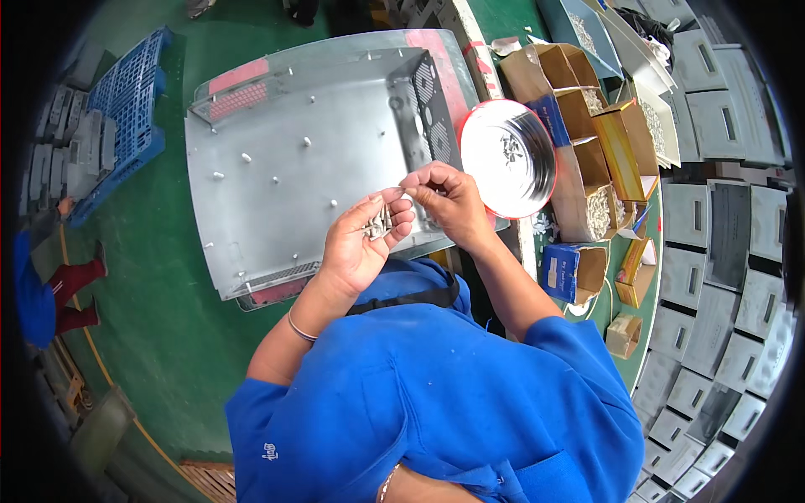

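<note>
My left hand (360, 239) is cupped palm up over the near side of a grey metal housing (293, 176), holding a small heap of pale peg-like pieces (379, 224). My right hand (446, 199) is closed in a pinch, its fingertips meeting those of the left. A small white piece (408, 199) shows at this pinch, partly hidden by the fingers. Several white pegs (307, 142) stand scattered over the flat inside of the housing. Its right wall (432, 113) is dark, with perforated patterns.
Right of the housing sits a shiny round red-rimmed bowl (495, 180) with small dark pieces inside. Beyond it are divided cardboard boxes (574, 159) of small parts and a blue box (573, 274). A blue pallet (126, 109) and another person's legs (77, 289) are at the left.
</note>
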A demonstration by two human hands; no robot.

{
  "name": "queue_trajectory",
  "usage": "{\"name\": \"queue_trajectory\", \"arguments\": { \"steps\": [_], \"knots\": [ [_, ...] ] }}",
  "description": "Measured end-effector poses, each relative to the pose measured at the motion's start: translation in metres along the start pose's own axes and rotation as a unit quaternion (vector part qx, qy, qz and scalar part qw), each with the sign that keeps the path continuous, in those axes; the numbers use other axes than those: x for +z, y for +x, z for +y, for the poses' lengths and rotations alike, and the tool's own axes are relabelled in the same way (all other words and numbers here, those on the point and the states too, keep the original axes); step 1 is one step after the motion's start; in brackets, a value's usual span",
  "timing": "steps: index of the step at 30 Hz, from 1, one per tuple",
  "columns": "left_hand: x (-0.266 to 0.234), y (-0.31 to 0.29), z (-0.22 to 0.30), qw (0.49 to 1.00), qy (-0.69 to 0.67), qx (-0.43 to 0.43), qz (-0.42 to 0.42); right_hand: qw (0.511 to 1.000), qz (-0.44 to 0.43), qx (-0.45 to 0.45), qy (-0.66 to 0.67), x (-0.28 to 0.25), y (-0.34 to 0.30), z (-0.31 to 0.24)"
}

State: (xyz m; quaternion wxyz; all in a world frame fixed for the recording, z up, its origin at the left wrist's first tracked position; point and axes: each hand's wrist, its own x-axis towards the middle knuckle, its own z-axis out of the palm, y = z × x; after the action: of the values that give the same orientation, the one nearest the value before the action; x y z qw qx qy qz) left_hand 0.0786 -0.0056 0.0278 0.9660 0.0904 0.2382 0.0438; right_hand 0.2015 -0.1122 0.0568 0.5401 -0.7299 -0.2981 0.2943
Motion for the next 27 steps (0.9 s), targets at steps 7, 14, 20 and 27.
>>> {"name": "queue_trajectory", "arguments": {
  "steps": [7,14,20,27],
  "knots": [
    [-0.003,-0.005,0.034,0.999,0.033,0.022,-0.005,0.999,-0.017,0.032,-0.023,0.028,0.010,0.007],
    [-0.011,0.002,0.045,1.000,0.006,-0.012,-0.020,0.808,0.104,0.242,0.527,0.015,0.084,0.040],
    [-0.017,0.004,0.045,0.999,-0.006,-0.040,-0.019,0.676,0.245,0.227,0.657,0.002,0.149,0.076],
    [-0.022,0.009,0.049,0.999,-0.016,-0.036,0.000,0.613,0.246,0.182,0.728,0.004,0.161,0.094]
  ]
}}
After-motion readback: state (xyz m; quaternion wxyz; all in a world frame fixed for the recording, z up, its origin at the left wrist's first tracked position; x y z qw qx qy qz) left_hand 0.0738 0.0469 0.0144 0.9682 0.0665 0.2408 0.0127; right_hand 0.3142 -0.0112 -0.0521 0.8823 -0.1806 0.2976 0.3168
